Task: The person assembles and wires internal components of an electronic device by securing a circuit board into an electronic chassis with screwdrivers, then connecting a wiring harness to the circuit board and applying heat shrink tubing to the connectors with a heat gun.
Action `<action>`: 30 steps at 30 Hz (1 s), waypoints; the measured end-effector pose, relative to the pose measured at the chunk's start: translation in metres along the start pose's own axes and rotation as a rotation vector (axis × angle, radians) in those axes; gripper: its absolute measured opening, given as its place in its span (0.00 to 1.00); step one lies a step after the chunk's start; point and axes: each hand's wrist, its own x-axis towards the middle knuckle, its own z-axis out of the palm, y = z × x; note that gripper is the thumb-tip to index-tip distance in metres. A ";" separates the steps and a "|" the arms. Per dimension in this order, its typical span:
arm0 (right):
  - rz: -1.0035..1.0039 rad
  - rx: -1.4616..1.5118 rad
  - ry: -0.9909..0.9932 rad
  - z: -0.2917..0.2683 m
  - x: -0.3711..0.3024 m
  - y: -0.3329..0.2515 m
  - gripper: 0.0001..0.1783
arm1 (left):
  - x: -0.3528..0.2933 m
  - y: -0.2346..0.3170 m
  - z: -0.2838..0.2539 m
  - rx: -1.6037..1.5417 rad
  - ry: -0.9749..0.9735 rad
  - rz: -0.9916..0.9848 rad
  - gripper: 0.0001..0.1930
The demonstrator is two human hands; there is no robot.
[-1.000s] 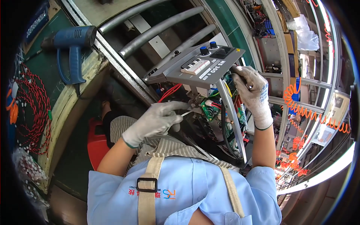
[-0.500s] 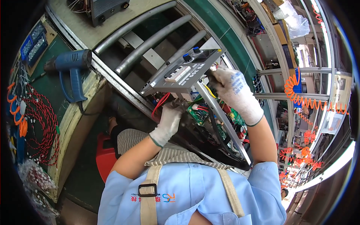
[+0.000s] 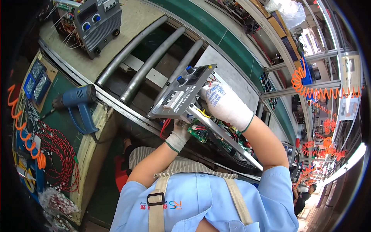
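A grey front panel (image 3: 185, 92) with two blue knobs and a breaker switch tilts at the end of an open machine chassis. Behind it, green circuit boards (image 3: 199, 133) and wires lie along a metal frame rail (image 3: 220, 131). My left hand (image 3: 179, 135), in a white glove, reaches under the panel's near edge beside a red wire (image 3: 165, 127). My right hand (image 3: 228, 102), also gloved, goes behind the panel's right side near a yellow wire (image 3: 203, 112). The panel and the hands themselves hide the fingers of both hands, so their grip does not show.
Metal rollers (image 3: 150, 65) run beyond the chassis. Another grey machine (image 3: 98, 27) stands at far left. A blue heat gun (image 3: 79, 102), red-black twisted wires (image 3: 58, 154) and screw bins (image 3: 37, 83) lie on the left bench. Orange coiled hoses (image 3: 309, 89) hang at right.
The head view has shifted, bringing more of the far-left machine into sight. My right hand has moved closer in behind the panel, and my left hand has slid further under its near edge.
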 end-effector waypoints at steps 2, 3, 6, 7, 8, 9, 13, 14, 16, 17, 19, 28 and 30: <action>0.081 0.051 0.031 -0.006 -0.003 -0.010 0.11 | -0.007 0.002 0.014 -0.043 -0.247 -0.034 0.23; 0.083 -0.025 -0.002 -0.004 0.000 -0.012 0.11 | -0.007 0.005 0.020 -0.101 -0.276 -0.098 0.23; 0.111 -0.174 -0.157 -0.016 0.006 -0.020 0.09 | -0.003 0.009 0.035 -0.037 -0.439 -0.158 0.29; 0.160 -0.143 -0.189 -0.018 0.010 -0.022 0.09 | -0.004 0.013 0.037 -0.018 -0.429 -0.171 0.30; 0.169 -0.121 -0.173 -0.017 0.013 -0.023 0.09 | -0.005 0.016 0.038 0.002 -0.418 -0.184 0.30; 0.208 -0.084 -0.176 -0.015 0.015 -0.023 0.09 | -0.004 0.019 0.038 0.020 -0.411 -0.192 0.30; 0.197 -0.076 -0.185 -0.006 0.020 -0.020 0.10 | -0.001 0.029 0.035 0.088 -0.388 -0.226 0.31; 0.153 -0.135 -0.256 -0.006 0.022 -0.019 0.11 | 0.000 0.032 0.034 0.104 -0.384 -0.233 0.31; 0.078 -0.130 -0.191 -0.003 0.022 -0.017 0.10 | -0.002 0.037 0.029 0.127 -0.374 -0.245 0.31; 0.124 -0.098 -0.176 -0.003 0.025 -0.020 0.09 | -0.003 0.040 0.027 0.136 -0.371 -0.248 0.31; 0.159 -0.084 -0.124 -0.003 0.023 -0.024 0.08 | -0.003 0.044 0.024 -0.005 -0.399 -0.298 0.32; -0.071 0.534 0.713 -0.002 -0.045 -0.003 0.18 | -0.118 0.045 0.181 1.156 0.465 -0.124 0.20; 0.022 0.910 0.726 0.003 -0.061 -0.004 0.23 | -0.122 0.044 0.242 1.668 0.268 -0.258 0.14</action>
